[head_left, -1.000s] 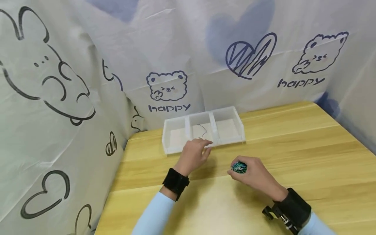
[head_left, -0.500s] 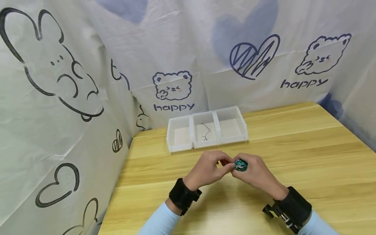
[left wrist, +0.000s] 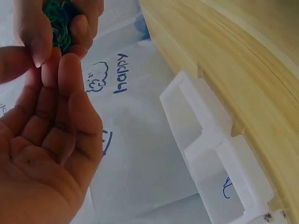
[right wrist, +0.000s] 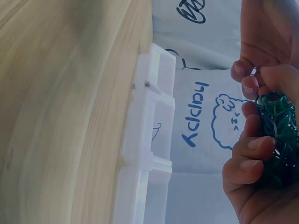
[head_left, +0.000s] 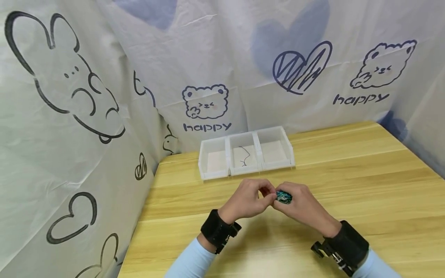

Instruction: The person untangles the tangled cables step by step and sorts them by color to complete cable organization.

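Observation:
My right hand (head_left: 304,204) grips a tangled bundle of thin strands (head_left: 284,197), mostly green with some blue and white, above the table. Its fingers curl round the bundle (right wrist: 280,135), as the right wrist view shows. At the bundle's left edge my left hand (head_left: 248,199) pinches with thumb and forefinger. The two hands meet there, so the bit between those fingertips is largely hidden; it looks like a strand end. A single thin dark-blue strand (head_left: 249,155) lies in the middle compartment of the white tray (head_left: 213,176).
The tray has three compartments side by side and stands at the back of the wooden table (head_left: 347,185). Behind it hangs a white cloth (head_left: 257,104) printed with bears and hearts. More cloth (head_left: 114,166) runs down the left side.
My left hand has come back from the tray's front edge to the bundle and pinches at its side. The right hand stays nearly in place. The head view has shifted slightly.

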The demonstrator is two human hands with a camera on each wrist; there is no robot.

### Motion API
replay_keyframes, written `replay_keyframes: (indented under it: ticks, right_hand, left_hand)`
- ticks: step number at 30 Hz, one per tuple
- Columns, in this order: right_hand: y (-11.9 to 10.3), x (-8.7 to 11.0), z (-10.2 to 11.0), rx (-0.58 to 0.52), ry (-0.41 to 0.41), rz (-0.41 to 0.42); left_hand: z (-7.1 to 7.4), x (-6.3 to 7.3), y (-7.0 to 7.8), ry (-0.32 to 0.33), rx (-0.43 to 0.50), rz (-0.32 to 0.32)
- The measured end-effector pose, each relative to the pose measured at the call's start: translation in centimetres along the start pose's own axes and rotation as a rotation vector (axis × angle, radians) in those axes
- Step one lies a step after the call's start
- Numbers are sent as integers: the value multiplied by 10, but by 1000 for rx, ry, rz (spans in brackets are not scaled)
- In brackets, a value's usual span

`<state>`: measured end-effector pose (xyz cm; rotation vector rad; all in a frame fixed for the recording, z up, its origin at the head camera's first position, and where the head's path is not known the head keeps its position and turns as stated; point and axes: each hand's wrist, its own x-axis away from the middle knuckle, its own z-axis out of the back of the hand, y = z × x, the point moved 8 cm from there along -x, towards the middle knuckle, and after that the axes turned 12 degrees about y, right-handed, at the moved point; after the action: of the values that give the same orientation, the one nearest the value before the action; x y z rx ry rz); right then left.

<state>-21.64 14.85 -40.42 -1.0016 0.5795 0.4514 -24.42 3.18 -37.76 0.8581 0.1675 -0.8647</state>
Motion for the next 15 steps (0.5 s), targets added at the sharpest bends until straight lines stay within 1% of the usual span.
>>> replay_keyframes:
  ticks: [3, 5, 7, 10, 12, 15]
  right_hand:
    - [1, 0, -1, -21, 2, -19]
    - [4, 0, -1, -34, 10, -54]
    - [7, 0, 0, -41, 23, -107]
    - [12, 0, 3, -36, 36, -188]
    - [14, 1, 3, -31, 31, -222]
    - [12, 0, 1, -34, 3, -229]
  left_hand:
    - [1, -1, 1, 17, -26, 7]
    - [4, -2, 1, 41, -42, 13]
    - [8, -3, 0, 78, -37, 28]
    - [20, -4, -3, 162, -1, 51]
    - [28, -3, -5, 220, 26, 69]
    - [39, -3, -7, 317, 26, 87]
